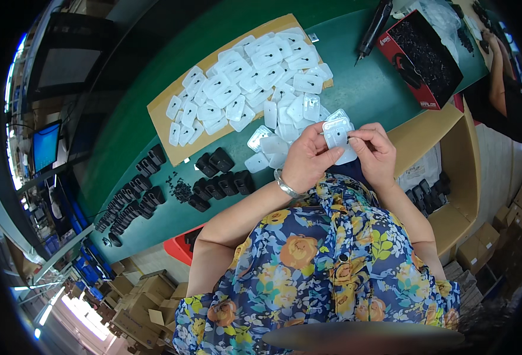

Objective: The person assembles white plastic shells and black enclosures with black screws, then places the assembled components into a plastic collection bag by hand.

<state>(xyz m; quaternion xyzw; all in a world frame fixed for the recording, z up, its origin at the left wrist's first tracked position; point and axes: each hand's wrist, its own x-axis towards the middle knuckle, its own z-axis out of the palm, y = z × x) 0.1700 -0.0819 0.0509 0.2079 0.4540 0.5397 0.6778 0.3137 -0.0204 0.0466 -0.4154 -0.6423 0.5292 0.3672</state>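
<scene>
My left hand (308,157), with a bracelet at its wrist, grips a white rounded plastic plate (335,127) between thumb and fingers. A small dark spot shows near the plate's middle. My right hand (376,155) pinches at the plate's right edge; whatever lies between its fingertips is too small to name. Beneath and beside my hands lie loose white plates (272,145) like the held one. A large heap of such plates (237,74), many with a small black piece at the centre, covers a cardboard sheet (166,130) farther off.
Rows of black housings (132,198) stand on the green table (355,83) at left, near a pile of tiny black parts (180,189). A dark electric screwdriver (374,29) hangs beside a red box (418,65) of small black parts. An open carton (456,160) stands right; a co-worker's arm (498,77) shows beyond.
</scene>
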